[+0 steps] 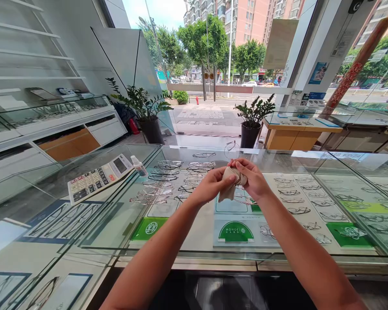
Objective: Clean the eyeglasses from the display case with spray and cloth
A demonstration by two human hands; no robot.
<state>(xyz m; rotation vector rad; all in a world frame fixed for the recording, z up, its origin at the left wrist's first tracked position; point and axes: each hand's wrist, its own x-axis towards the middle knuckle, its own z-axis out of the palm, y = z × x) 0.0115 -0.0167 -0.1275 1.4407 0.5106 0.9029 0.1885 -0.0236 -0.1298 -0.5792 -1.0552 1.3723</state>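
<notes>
Over the glass counter my two hands meet, closed around a beige cleaning cloth [227, 193]. My left hand [212, 183] pinches the cloth with its thumb on top, and a loose corner hangs below. My right hand [252, 177] grips a thin-framed pair of eyeglasses [232, 150] with the cloth folded over part of them. A round clear lens shows beyond the fingertips, and a thin reddish temple seems to run out under the right hand. The cloth and fingers hide the rest of the frame.
On the glass countertop [194, 246] lie several eyeglasses [167, 172] in rows left of my hands. A calculator [98, 178] and a small white spray bottle [139, 166] are farther left. More eyeglasses [299, 210] show under the glass at right. Potted plants [249, 134] stand beyond the counter.
</notes>
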